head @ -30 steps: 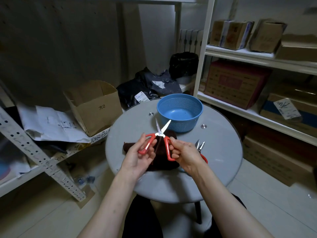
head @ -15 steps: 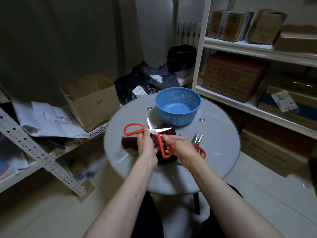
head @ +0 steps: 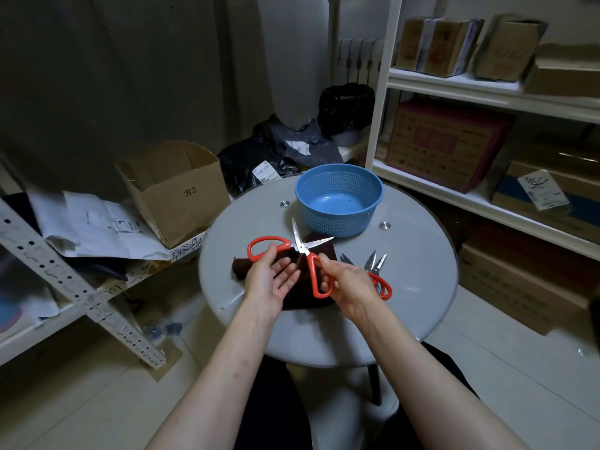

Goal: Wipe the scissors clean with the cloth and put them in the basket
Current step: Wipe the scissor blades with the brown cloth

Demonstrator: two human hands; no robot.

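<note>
Red-handled scissors (head: 303, 251) are held wide open above a dark brown cloth (head: 303, 287) on the round grey table (head: 418, 287). My left hand (head: 269, 280) pinches the left handle loop between thumb and finger, its other fingers relaxed. My right hand (head: 349, 284) grips the lower handle loop. One blade points up, the other points right toward the blue perforated basket (head: 339, 199), which holds nothing. A second pair of red-handled scissors (head: 376, 271) lies on the table just right of my right hand, partly hidden by it.
An open cardboard box (head: 175, 190) and loose papers (head: 94, 225) sit on a low shelf at the left. White shelving with boxes (head: 454, 138) runs along the right. Dark bags (head: 285, 151) lie behind the table.
The scissors have opened much wider, from a narrow V to a spread with the left handle swung out leftward. My left hand has loosened, its fingers now more extended.
</note>
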